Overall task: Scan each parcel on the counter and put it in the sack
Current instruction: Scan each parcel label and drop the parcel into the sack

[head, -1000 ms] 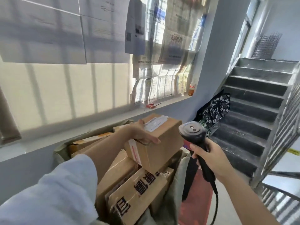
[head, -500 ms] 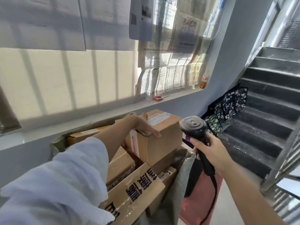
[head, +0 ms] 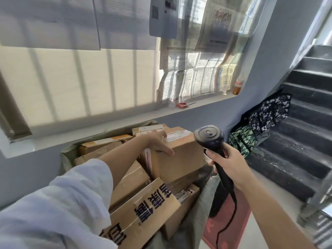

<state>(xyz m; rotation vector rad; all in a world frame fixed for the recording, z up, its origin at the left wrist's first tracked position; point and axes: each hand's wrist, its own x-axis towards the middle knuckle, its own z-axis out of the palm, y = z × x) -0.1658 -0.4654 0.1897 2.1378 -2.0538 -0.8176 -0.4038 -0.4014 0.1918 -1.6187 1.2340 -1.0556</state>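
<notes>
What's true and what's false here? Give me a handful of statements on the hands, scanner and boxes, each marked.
1. The right hand grips the black scanner by its handle. True.
2. The left hand hangs free, touching nothing. False: it holds the cardboard box at its top edge.
3. The sack has several cardboard boxes in it. True.
4. The scanner is cordless. False: a black cable runs down from its handle.
5. A bottle stands on the window ledge. True.
</notes>
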